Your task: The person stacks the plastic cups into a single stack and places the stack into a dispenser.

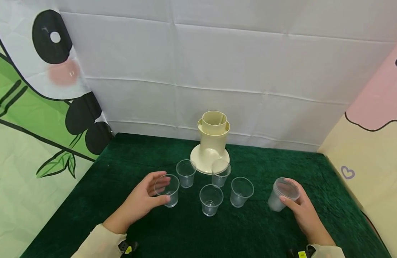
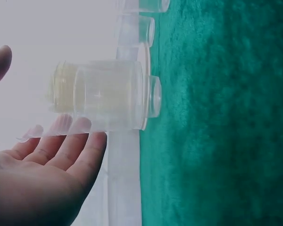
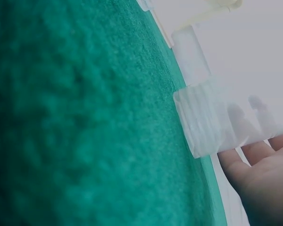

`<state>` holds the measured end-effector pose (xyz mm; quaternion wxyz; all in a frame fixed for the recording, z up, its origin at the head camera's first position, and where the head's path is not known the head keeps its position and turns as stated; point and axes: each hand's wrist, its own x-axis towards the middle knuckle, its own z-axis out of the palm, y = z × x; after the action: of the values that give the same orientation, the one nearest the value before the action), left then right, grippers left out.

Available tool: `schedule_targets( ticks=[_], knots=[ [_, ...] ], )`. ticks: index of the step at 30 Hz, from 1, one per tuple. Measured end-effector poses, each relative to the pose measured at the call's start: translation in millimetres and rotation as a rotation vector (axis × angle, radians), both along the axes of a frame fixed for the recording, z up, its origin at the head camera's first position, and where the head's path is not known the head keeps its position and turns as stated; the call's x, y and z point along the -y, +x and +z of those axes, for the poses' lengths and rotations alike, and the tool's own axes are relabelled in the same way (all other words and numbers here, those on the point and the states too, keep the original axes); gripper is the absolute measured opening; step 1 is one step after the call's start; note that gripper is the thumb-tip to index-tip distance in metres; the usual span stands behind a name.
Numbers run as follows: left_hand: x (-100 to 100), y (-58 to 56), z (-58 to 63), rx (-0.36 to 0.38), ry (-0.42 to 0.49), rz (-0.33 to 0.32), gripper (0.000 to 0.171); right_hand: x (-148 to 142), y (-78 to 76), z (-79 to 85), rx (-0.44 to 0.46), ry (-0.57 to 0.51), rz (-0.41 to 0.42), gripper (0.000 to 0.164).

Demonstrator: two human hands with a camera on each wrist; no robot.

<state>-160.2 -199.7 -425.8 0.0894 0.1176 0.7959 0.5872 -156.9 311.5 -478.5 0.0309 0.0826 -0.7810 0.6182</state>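
My left hand (image 1: 141, 196) is around a clear plastic cup (image 1: 172, 199) at the left of the group. Its fingers extend along the far side, partly seen through the wall, and the thumb overlaps the near side. In the left wrist view the fingers (image 2: 87, 157) look fairly straight, with the thumb well apart from them. My right hand (image 1: 299, 205) holds a stack of nested clear cups (image 1: 276, 200) at the right, thumb in front and fingers behind. Ridged rims of the stack (image 3: 198, 120) show in the right wrist view, tilted close over the cloth.
More clear cups stand upright in the middle: a back left one (image 1: 186, 180), a back right one (image 1: 219, 181), a front one (image 1: 210, 208) and a right one (image 1: 238, 199). Behind them stands a cream cylindrical holder (image 1: 212, 143) on a round base. Green cloth (image 1: 250, 233) covers the table.
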Motion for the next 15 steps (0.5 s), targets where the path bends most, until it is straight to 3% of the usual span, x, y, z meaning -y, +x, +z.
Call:
schedule_targets(
  ticks=[7, 15],
  knots=[
    [-5.5, -3.4, 18.8, -0.042, -0.029, -0.036, 0.074, 1.2, -0.2, 1.3, 0.015, 0.019, -0.015, 0.056],
    [-15.7, -9.3, 48.9, -0.098, -0.064, -0.094, 0.073, 1.6, 0.1, 0.3, 0.004, -0.005, -0.010, 0.056]
  ],
)
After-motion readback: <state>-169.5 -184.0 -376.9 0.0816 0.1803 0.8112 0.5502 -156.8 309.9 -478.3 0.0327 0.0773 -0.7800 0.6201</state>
